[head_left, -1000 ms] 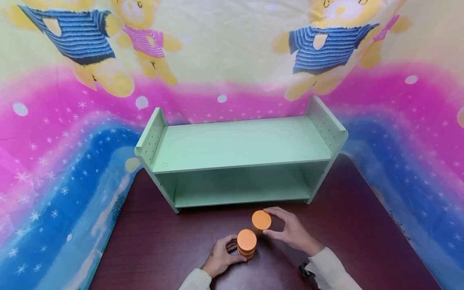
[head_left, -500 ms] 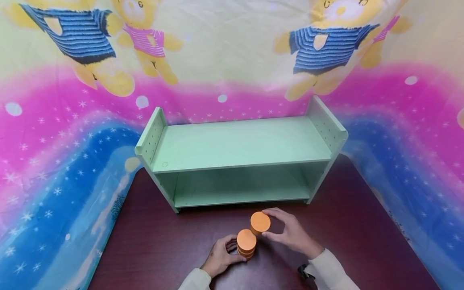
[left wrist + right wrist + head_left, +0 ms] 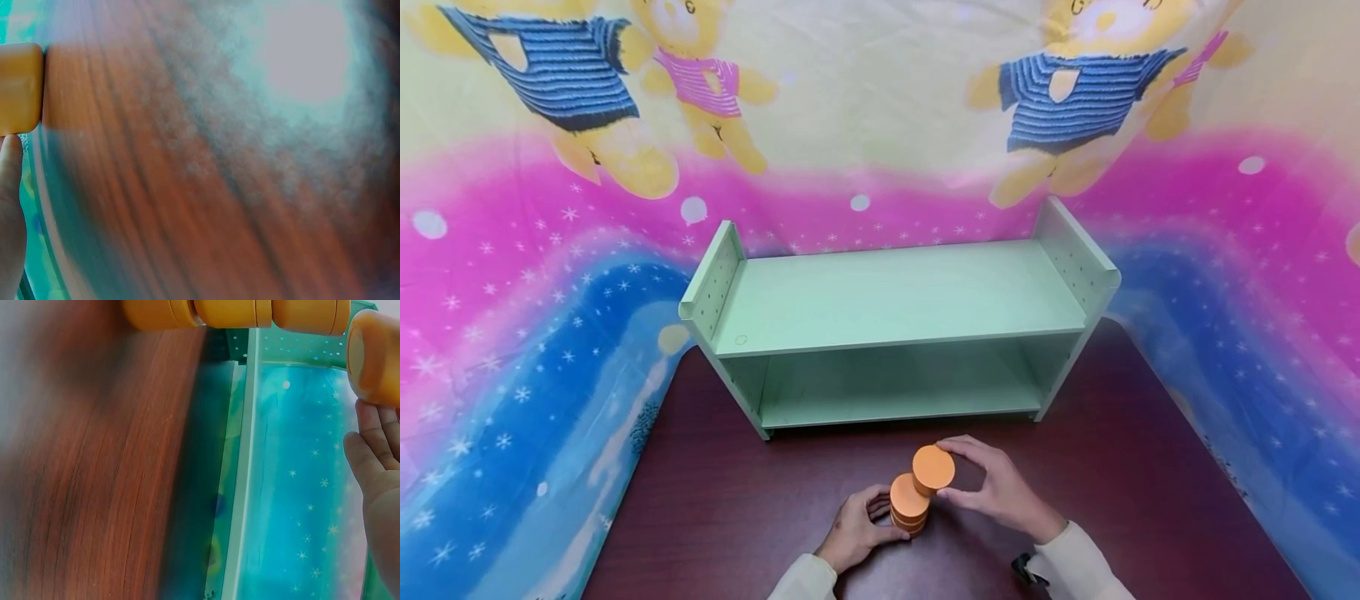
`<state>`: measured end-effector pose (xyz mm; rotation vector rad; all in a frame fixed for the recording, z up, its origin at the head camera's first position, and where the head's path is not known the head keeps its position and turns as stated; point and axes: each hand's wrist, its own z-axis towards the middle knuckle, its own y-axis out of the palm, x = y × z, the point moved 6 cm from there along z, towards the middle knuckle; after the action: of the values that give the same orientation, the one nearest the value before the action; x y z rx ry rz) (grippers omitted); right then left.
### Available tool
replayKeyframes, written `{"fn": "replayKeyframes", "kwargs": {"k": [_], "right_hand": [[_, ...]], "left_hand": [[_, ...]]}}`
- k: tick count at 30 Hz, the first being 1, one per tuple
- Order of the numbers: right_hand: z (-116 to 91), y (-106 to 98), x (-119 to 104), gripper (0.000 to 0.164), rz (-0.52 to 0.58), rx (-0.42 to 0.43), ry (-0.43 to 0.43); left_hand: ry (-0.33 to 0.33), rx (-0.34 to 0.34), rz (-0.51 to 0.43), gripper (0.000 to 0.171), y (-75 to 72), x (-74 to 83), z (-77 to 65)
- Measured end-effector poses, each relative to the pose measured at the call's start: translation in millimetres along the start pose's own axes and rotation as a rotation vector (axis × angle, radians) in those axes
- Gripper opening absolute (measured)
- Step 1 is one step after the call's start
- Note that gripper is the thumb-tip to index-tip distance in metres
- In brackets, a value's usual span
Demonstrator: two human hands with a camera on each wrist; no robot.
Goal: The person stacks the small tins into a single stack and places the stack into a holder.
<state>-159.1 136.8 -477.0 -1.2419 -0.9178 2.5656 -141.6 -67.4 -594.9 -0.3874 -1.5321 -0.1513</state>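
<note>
A stack of orange round jars (image 3: 909, 497) stands upright on the dark red-brown table, nearest the person. My left hand (image 3: 856, 527) grips this stack from the left, thumb at the near side and fingers at the far side. Just above and to the right of the stack top, my right hand (image 3: 996, 483) holds another orange jar (image 3: 933, 468) between thumb and fingers, its flat top facing up. In the right wrist view, three stacked jars (image 3: 234, 311) run sideways along the upper edge, beside the held jar (image 3: 378, 359). The left wrist view catches one orange jar (image 3: 19, 89) above a finger (image 3: 11, 169).
A pale green two-tier shelf (image 3: 895, 300) with raised side panels stands behind the hands. The glossy wood table (image 3: 730, 508) spreads to both sides. A printed cloth (image 3: 857, 100) with teddy bears hangs around the back and sides.
My right hand has brought its jar left and nearer the person, so it now overlaps the stack's top edge in the head view. The left hand and stack stay in place.
</note>
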Motion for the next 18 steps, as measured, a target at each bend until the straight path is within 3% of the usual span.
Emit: {"fn": "replayKeyframes", "kwargs": {"k": [10,18], "right_hand": [[-1.3,7.6,-3.6,0.063,0.083,-0.017,-0.034],[0.0,10.0,-4.8,0.060,0.128,-0.051,0.010]], "left_hand": [[0.010,-0.002,0.006,0.057,-0.8,-1.5,0.6],[0.026,-0.003,0.006,0.056,-0.3,-2.0,0.4]]}}
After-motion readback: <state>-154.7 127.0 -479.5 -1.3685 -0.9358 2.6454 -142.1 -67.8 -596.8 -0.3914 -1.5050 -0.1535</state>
